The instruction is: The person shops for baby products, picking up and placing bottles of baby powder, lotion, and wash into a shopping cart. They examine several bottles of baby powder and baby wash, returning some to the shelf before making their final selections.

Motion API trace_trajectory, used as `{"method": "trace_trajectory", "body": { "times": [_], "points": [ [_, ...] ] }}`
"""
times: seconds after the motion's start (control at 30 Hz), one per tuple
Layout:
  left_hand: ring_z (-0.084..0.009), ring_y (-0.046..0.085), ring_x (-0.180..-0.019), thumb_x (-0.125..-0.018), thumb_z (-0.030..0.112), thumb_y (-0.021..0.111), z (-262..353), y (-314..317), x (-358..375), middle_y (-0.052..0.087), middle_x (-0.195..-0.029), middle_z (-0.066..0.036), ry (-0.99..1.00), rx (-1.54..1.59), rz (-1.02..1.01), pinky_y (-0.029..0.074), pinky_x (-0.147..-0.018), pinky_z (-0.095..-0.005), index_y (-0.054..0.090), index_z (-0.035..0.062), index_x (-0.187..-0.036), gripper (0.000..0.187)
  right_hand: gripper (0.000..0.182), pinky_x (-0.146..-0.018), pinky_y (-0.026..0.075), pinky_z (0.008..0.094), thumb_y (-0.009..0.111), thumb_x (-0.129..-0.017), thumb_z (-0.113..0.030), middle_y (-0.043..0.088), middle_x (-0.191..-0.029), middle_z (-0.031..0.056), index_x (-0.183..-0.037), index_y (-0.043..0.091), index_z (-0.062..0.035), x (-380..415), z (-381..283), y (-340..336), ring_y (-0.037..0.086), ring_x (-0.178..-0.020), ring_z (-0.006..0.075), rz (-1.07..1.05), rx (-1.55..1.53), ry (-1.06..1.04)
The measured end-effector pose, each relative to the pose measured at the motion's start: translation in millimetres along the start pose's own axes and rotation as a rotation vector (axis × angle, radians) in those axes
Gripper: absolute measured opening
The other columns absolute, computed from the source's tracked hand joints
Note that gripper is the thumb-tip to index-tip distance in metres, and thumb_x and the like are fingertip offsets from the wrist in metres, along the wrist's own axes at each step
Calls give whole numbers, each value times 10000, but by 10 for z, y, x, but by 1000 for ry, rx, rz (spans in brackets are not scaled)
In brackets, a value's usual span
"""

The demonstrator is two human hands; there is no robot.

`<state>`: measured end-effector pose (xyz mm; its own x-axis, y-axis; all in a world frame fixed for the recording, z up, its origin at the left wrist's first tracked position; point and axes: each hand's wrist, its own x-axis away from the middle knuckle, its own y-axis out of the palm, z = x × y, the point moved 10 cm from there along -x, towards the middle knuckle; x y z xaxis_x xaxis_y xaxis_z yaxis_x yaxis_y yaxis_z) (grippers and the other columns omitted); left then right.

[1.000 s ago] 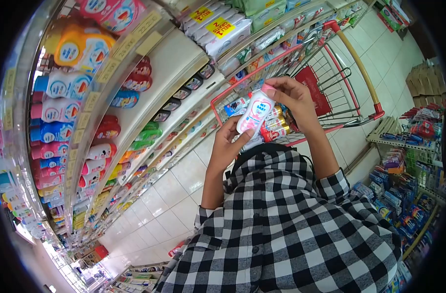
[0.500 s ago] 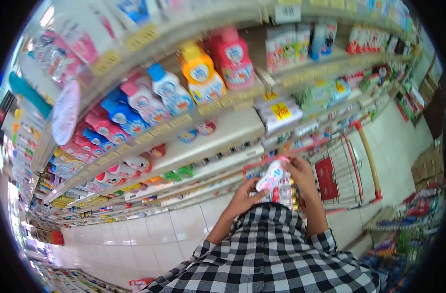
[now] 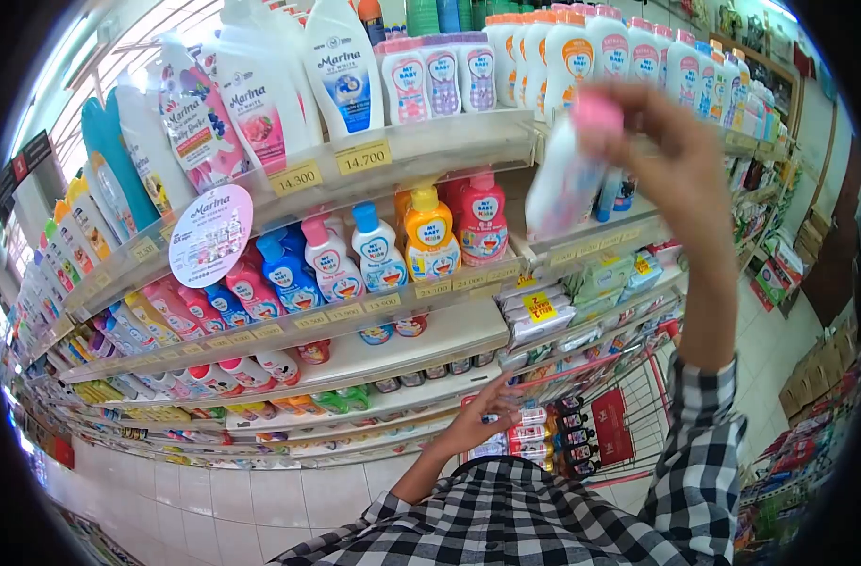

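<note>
My right hand (image 3: 671, 141) is raised in front of the upper shelves, its fingers closed on the pink cap of a white bottle (image 3: 555, 189). The bottle is slightly blurred and hangs tilted, cap upward, overlapping the shelf edge behind it. Low down, near the shopping cart (image 3: 659, 377), my left hand (image 3: 479, 417) is open and holds nothing, with its fingers apart. Beside it in the cart lie several packages and bottles with dark and red parts (image 3: 574, 439). On the top shelf, a row of white My Baby bottles (image 3: 614, 42) stands behind my right hand.
Marina bottles (image 3: 345, 71) and small My Baby bottles (image 3: 442, 80) fill the upper left shelf. Below stand colourful My Baby Kids bottles (image 3: 432, 236). A round paper sign (image 3: 210, 236) juts out from the shelf edge. Cardboard boxes (image 3: 817, 363) stand at the far right.
My right hand has lifted the white bottle from waist height up to the top shelf. My left hand has let go of it and stays low. The view has tilted up.
</note>
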<state>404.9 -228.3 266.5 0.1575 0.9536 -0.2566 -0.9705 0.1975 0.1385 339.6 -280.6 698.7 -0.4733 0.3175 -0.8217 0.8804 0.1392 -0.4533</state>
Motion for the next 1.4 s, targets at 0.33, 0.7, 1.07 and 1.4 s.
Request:
{"method": "trace_trajectory", "body": {
  "times": [0.33,0.7,1.07,1.4],
  "points": [
    [-179,538,-1124,-948,42,539,-127,-58,273,534,-1260,-125,-131,-30,53,458,-941,-320,267,79,-1470,589,267,-730,514,269,701,-863,-158,674,-904,76,-1025,635,44,-1390,-301,32,632,-841,128,-22,-35,-110],
    [-171,565,-1087,-964,88,540,-323,-154,478,578,-1203,-109,-131,-29,201,461,-921,-301,353,50,-1417,491,423,-761,513,316,745,-804,-246,692,-929,134,-1091,621,37,-1355,101,814,657,-867,197,-222,-26,-21],
    [-100,564,-933,-959,135,569,-481,-184,655,586,-1098,-57,-201,0,296,460,-807,-248,450,50,-1368,434,460,-671,518,254,745,-799,-370,677,-881,71,-1069,659,-8,-1429,588,1187,644,-751,114,-207,64,-46],
    [-63,524,-793,-951,173,588,-642,-197,641,603,-1053,-32,-197,-3,298,448,-720,-217,495,40,-1331,413,595,-735,527,306,775,-748,-394,654,-1058,126,-1203,595,-55,-1197,547,1149,657,-927,205,-79,173,-107]
  ]
}}
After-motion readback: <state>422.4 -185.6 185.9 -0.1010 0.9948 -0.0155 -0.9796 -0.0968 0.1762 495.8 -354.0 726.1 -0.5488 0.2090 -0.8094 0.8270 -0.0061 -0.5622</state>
